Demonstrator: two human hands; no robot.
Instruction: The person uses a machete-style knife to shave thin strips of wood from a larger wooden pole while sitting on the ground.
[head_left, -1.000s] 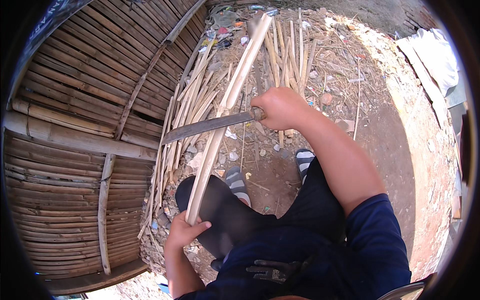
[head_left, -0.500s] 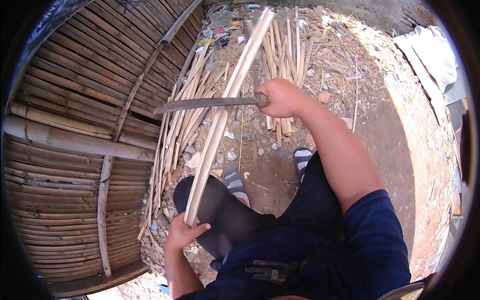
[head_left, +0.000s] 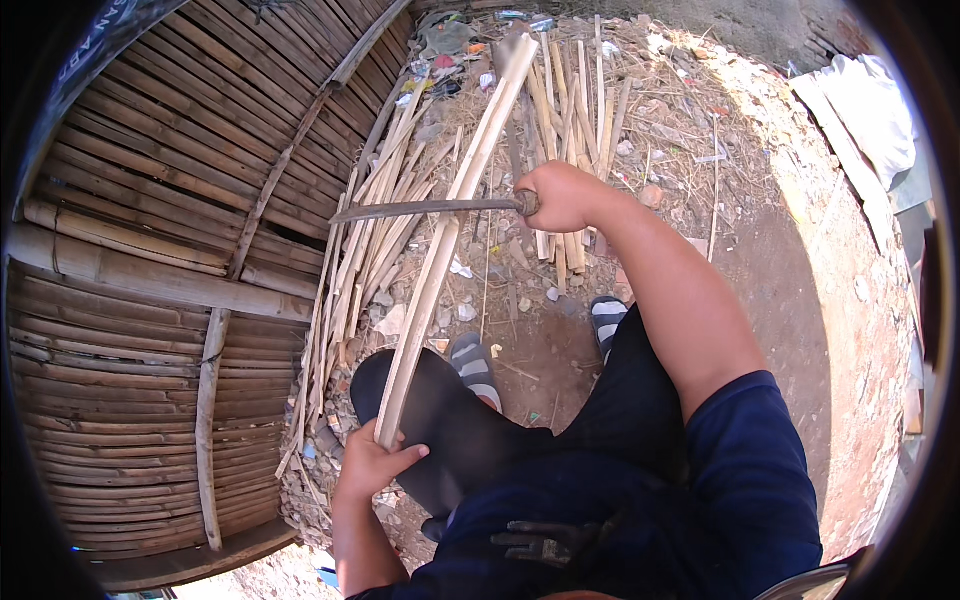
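Left hand: my bare left hand (head_left: 372, 465) was closed around the lower end of the bamboo, with the thumb pointing to the right.
Long piece: this was a pale, straight, channel-shaped length of split bamboo (head_left: 430, 290). It rose at a slant from my left hand, over my left knee, toward the far edge of the ground; whether it touched the knee, I could not tell.
Right hand: my bare right hand (head_left: 562, 198) was closed in a fist on a short brown handle (head_left: 527, 202).
Blade: the long, dark, slightly curved metal blade (head_left: 400, 210) pointed left from this handle and crossed the bamboo above its middle. How deep its edge sat there, I could not see.
Ground: the brown, stony earth ground (head_left: 760, 300) carried many loose things.
Strips: a heap of thin, pale bamboo strips (head_left: 350, 270) lay along the left edge of the ground, beside a brown wall of bamboo slats (head_left: 130, 400). A second bunch of pale, narrow strips (head_left: 606, 135) lay toward the far edge, beyond my right hand.
Feet: my grey, white-striped sandals (head_left: 470, 365) stood apart on the ground, below my black trousers (head_left: 640, 400).
Far right corner: a crumpled white cloth-like bundle (head_left: 868, 115) lay there.
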